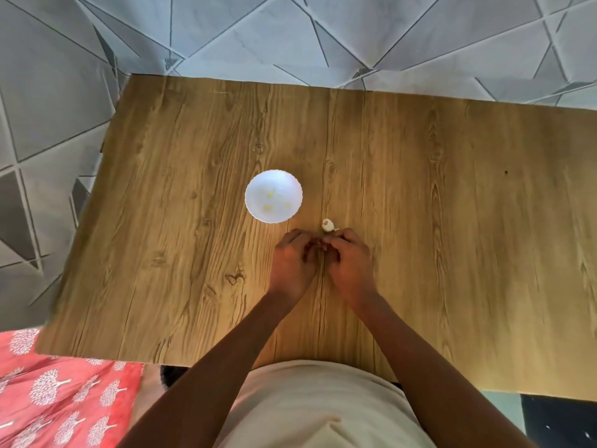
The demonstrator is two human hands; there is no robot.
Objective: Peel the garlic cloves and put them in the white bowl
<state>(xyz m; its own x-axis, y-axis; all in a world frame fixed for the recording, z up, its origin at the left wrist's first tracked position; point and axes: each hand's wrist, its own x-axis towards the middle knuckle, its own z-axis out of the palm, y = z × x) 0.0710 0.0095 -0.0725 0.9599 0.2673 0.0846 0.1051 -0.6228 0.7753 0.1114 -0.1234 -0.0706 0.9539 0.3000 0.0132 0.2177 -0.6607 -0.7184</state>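
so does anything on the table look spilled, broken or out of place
Nothing stands out. The round white bowl sits upright on the wooden table holding a few pale yellow peeled cloves; a whitish garlic piece lies just beyond the hands.

A wood-grain table [420,189] stands on grey triangle-patterned floor tiles [290,37].

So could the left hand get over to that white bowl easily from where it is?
Probably yes. The left hand is by the right hand, fingers curled together on something small, and the white bowl sits just ahead to its left. Only bare table lies between.
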